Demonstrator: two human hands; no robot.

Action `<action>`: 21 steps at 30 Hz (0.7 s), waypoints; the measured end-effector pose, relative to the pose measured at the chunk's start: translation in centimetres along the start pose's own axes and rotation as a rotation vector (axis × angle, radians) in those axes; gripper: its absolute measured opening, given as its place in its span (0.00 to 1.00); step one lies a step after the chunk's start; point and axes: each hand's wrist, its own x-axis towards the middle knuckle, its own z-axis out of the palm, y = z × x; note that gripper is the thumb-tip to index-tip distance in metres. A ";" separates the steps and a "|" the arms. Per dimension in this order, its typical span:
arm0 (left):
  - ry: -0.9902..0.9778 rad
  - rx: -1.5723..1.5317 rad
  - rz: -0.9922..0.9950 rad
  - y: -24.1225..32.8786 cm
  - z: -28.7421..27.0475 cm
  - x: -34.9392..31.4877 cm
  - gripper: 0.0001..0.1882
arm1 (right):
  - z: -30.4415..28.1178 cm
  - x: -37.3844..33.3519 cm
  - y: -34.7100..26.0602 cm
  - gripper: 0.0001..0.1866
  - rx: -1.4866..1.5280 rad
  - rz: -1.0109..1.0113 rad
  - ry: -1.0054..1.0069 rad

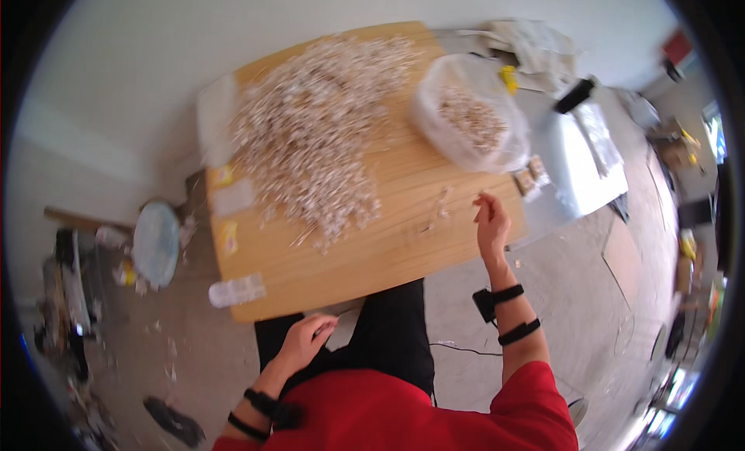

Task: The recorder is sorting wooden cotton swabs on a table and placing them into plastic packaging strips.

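Observation:
My right hand (493, 227) is over the right front edge of the wooden table, fingers curled together. Whatever it may hold is too small to make out. Just left of it lie a few loose pale bits (442, 204). My left hand (307, 339) is low over my lap, in front of the table edge, its fingers closed; what is inside them is hidden. A wide heap of small, thin, whitish-pink pieces (318, 133) covers much of the table (403, 245). Behind my right hand stands a tub lined with a clear plastic bag (434, 129), holding small tan pieces (473, 121).
A shiny metal table (563, 160) adjoins on the right, with small packets (531, 178), a black object (575, 95) and pale cloth (535, 47). A clear plastic roll (237, 290) lies at the table's left front corner. A pale blue round stool (156, 244) stands left.

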 end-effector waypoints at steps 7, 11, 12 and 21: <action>0.033 -0.079 -0.009 -1.2 -0.2 0.1 0.11 | 11.7 -13.8 -7.3 0.06 0.121 -0.338 -0.709; 0.124 -0.114 -0.038 -3.5 -1.3 -1.8 0.11 | 16.2 -16.9 -10.5 0.06 0.129 -0.412 -0.778; 0.171 -0.112 -0.037 -4.4 -1.9 -2.5 0.11 | 17.3 -16.9 -11.0 0.06 0.116 -0.422 -0.781; 0.291 -0.318 -0.129 -8.5 -4.3 -5.8 0.11 | 20.6 -12.4 -13.1 0.43 -0.400 -0.501 -0.466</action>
